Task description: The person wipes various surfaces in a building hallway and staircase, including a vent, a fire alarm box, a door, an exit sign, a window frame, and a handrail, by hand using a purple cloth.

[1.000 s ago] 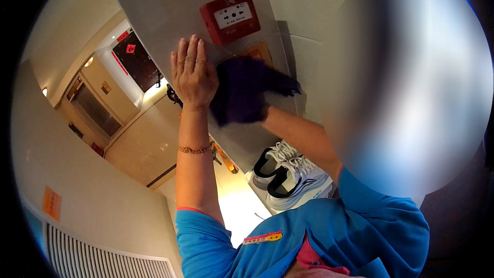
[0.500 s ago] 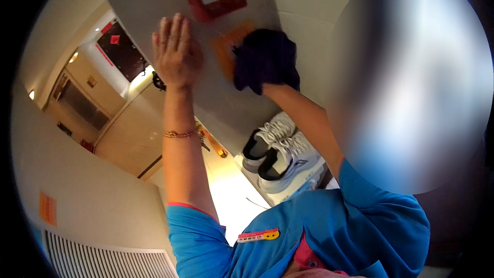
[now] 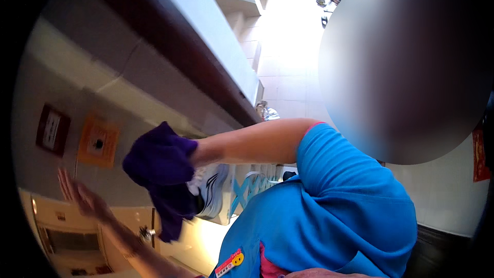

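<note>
A dark purple cloth (image 3: 159,159) wraps over my right hand, which grips it and hides its own fingers; one end of the cloth hangs down loosely. It is held out to the left, in front of a grey wall. Lower left, my left hand (image 3: 83,195) has its fingers stretched out and holds nothing. That hand is slightly blurred, close to the wall below a red wall box (image 3: 52,129) and an orange notice (image 3: 98,140). I cannot tell whether it touches the wall.
Behind the cloth, a grey-white sports shoe (image 3: 212,190) sits on a pale box with blue stripes (image 3: 241,193). A dark brown edge (image 3: 180,54) runs diagonally beside a white panel. Beyond it lies a bright tiled floor (image 3: 290,72). A blurred oval covers the upper right.
My view has swung to the right, so the wall box and notice now appear at the far left. The cloth is lower in view with an end hanging. A bright tiled area has appeared.
</note>
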Motion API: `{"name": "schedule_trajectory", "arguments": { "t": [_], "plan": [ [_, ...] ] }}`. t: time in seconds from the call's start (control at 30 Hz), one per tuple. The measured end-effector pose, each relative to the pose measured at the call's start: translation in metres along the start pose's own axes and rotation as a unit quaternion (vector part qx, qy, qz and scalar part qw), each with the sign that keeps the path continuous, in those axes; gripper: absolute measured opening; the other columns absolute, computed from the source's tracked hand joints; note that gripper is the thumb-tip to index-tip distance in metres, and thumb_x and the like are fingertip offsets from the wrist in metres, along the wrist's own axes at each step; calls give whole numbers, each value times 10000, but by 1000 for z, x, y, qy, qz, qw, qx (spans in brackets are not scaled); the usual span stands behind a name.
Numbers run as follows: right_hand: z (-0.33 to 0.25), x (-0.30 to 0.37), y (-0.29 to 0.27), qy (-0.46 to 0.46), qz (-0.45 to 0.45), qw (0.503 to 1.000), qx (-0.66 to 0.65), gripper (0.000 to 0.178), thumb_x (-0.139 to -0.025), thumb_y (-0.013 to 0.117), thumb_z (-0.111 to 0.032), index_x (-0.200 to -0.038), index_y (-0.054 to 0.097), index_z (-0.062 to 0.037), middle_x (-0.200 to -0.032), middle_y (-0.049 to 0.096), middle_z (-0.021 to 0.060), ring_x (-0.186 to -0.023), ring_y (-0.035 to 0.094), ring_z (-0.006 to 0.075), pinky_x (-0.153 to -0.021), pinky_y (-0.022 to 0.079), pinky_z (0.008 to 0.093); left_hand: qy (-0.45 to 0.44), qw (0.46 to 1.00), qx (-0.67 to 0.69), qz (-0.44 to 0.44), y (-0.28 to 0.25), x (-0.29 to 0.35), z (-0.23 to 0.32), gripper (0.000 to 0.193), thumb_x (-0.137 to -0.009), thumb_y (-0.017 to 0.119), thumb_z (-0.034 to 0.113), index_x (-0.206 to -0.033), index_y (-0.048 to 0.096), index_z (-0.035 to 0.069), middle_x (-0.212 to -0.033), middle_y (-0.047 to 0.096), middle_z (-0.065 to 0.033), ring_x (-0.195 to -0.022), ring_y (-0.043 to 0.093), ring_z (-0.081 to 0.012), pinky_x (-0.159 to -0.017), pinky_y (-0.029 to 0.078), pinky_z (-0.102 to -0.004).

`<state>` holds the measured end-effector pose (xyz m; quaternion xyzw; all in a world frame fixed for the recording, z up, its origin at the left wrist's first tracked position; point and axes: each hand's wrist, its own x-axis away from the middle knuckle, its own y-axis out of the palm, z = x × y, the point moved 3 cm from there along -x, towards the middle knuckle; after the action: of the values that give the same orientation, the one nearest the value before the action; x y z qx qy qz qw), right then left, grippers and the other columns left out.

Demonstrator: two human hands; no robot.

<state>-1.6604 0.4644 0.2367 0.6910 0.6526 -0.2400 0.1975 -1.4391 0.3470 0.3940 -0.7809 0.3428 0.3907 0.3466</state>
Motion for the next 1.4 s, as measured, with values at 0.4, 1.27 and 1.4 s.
{"name": "schedule_trajectory", "arguments": {
  "t": [0.4,1.27,1.4],
  "plan": [
    [-22,475,-438,267,408,742,-460,455,-965,610,-373,-1241,572,-14,-1129,678,135,-976,682,230,-881,566,404,-210,887,370,-181,130,-118,438,383,-1008,438,224,-1181,637,-55,-1243,632,-227,-1114,617,-316,-871,498,-357],
    [-372,546,-824,-164,803,482,311,396,-1017,549,-357,-1242,550,-32,-1121,607,40,-1012,585,152,-937,479,333,-60,638,730,-236,679,-386,862,180,-846,690,142,-1010,727,76,-1070,719,-124,-949,691,-301,-813,559,-384],
    [-479,446,-867,-176,754,350,528,404,-1048,488,-326,-1250,544,21,-1174,574,51,-1063,540,159,-984,429,298,-1,612,768,-188,752,-471,878,196,-853,680,145,-1030,724,74,-1087,716,-120,-962,686,-307,-819,559,-390]
  ]
}}
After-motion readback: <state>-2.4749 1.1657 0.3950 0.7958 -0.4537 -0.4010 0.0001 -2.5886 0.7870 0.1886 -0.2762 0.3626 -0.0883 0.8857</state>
